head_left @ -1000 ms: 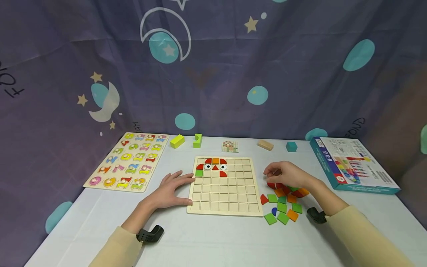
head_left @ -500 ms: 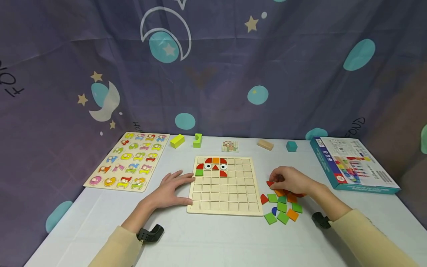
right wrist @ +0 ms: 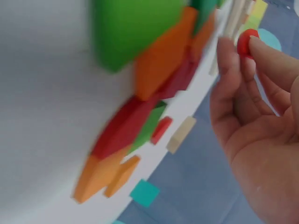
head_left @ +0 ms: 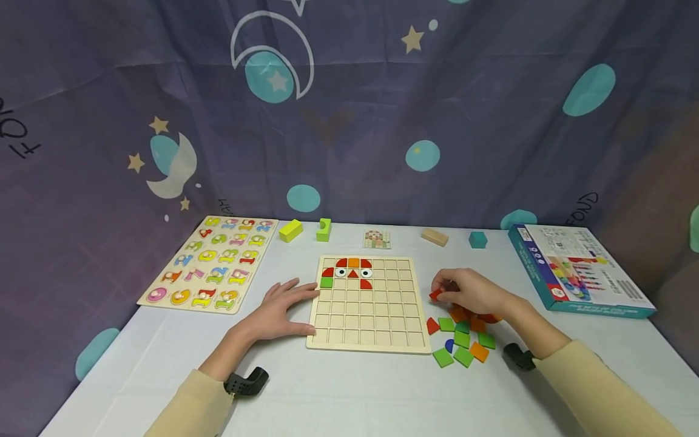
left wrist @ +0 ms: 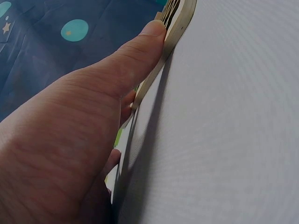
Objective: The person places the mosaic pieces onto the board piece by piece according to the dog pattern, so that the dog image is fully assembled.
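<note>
My left hand (head_left: 277, 312) lies spread at the left edge of the wooden grid board (head_left: 374, 321); in the left wrist view the thumb (left wrist: 140, 51) touches the board's rim. Red, orange and green tiles and two eye tiles (head_left: 366, 273) fill some upper cells. My right hand (head_left: 474, 291) pinches a small red tile (right wrist: 245, 44) between thumb and finger, just right of the board. Below and behind that hand lie loose tiles, among them a green square (head_left: 462, 338), an orange square (head_left: 479, 352), a red piece (head_left: 432, 326) and a blue one (head_left: 449, 345).
A number puzzle board (head_left: 213, 267) lies at the left. Along the back are a yellow block (head_left: 290, 230), a green notched block (head_left: 324, 230), a pattern card (head_left: 377, 239), a wooden block (head_left: 434, 237) and a teal cube (head_left: 477, 240). A flat box (head_left: 579, 267) lies at the right.
My right hand went down into the loose tiles, took hold of a red one and has moved left with it toward the board. My left hand has stayed in place.
</note>
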A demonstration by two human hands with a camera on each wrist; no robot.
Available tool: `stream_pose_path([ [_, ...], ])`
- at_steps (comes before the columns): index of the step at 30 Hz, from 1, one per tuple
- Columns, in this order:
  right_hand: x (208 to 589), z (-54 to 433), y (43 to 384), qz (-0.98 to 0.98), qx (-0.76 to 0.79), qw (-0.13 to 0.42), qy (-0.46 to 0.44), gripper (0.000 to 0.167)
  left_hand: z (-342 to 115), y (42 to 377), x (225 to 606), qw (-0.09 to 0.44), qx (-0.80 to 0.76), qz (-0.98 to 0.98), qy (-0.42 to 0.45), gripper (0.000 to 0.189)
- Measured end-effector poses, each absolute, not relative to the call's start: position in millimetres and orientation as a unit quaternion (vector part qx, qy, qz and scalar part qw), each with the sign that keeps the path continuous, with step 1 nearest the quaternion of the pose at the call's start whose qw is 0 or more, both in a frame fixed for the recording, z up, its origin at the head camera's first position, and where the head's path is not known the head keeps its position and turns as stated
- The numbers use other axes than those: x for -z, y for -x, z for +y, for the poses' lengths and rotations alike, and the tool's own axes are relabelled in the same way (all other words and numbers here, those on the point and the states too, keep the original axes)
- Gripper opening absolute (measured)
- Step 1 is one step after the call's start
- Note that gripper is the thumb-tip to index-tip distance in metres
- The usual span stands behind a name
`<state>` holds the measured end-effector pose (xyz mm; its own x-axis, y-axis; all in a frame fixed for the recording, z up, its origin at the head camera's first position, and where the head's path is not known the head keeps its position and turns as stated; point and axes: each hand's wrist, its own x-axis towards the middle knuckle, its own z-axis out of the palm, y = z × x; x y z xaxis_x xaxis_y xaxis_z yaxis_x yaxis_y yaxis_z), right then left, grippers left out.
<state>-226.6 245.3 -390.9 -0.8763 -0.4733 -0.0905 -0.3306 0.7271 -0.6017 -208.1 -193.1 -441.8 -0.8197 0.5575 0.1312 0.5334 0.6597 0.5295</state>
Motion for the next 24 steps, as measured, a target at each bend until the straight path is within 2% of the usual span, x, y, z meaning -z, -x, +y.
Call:
stream_pose_path([
  [11,383.7,218.1,235.8,0.892,0.354,0.109,0.260,0.019,-193.2,207.5,440.7,0.023,-0.286,0.910,-0.298,0.076],
  [19,386.7,186.5,247.5,0.876,0.375,0.126,0.276,0.006,-193.3,207.6,441.5,0.025,-0.291,0.909,-0.296,0.076],
  [24,388.3,168.9,254.2,0.869,0.383,0.137,0.282,0.006,-193.2,207.7,441.6,0.023,-0.290,0.909,-0.298,0.076],
])
